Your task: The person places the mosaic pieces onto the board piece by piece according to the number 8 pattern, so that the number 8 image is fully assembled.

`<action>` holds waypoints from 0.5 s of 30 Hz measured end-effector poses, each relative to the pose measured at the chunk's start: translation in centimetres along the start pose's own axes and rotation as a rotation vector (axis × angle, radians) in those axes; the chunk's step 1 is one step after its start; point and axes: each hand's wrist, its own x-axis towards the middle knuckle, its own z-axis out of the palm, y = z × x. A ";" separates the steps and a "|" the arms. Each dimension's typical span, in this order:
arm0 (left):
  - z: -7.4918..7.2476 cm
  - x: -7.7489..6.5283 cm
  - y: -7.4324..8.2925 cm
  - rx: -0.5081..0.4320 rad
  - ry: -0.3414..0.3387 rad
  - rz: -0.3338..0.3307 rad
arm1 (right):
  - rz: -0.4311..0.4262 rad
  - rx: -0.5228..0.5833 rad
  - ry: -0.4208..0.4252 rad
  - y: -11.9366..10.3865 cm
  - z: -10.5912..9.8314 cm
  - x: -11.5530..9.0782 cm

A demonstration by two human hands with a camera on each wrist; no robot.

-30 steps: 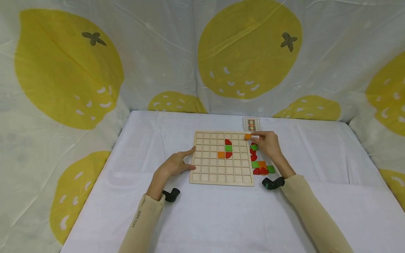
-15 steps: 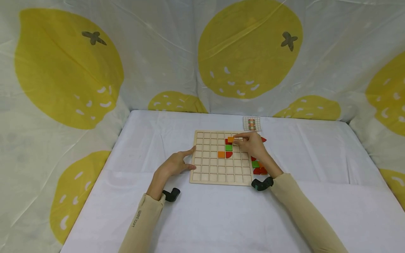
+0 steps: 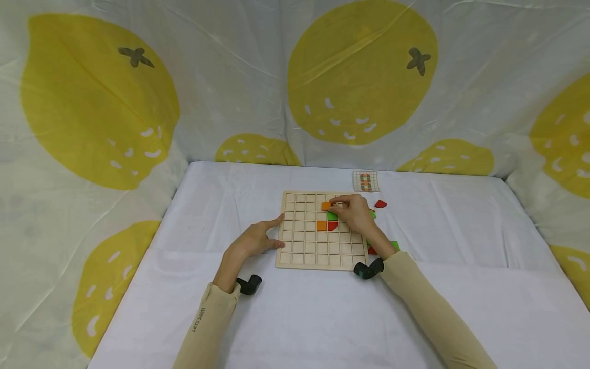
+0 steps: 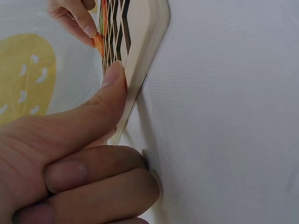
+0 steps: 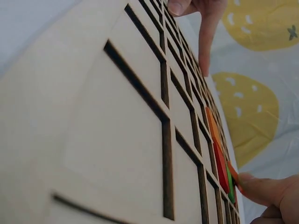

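A pale wooden grid board [image 3: 304,260] lies flat on the table. My left hand [image 3: 253,239] touches its left edge with spread thumb and forefinger; the left wrist view has the other fingers folded beneath. Between thumb and fingertips, my right hand [image 3: 357,212] pinches an orange square tile [image 3: 325,206] over the board's upper middle. Just below it sits a green square tile [image 3: 332,216] in a cell. Under that one are an orange square [image 3: 321,226] and a red quarter-round tile [image 3: 332,226], side by side. The topmost red piece is hidden.
A small printed pattern card [image 3: 365,181] lies behind the board. Loose tiles are at the board's right side, partly covered by the right forearm, among them a red quarter-round piece [image 3: 380,204]. White cloth covers the table; a lemon-print curtain [image 3: 364,72] hangs behind.
My right hand has carried the orange square from the board's upper right corner leftward to the column beside the green tile. My left hand has stayed at the left edge.
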 end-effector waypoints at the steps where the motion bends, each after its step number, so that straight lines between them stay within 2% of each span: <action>1: 0.0 0.0 0.0 0.000 0.000 0.000 | -0.002 -0.006 0.000 0.0 0.0 0.0; 15: 0.0 0.0 -0.1 0.001 -0.004 0.007 | 0.010 0.024 0.002 0.3 0.3 0.1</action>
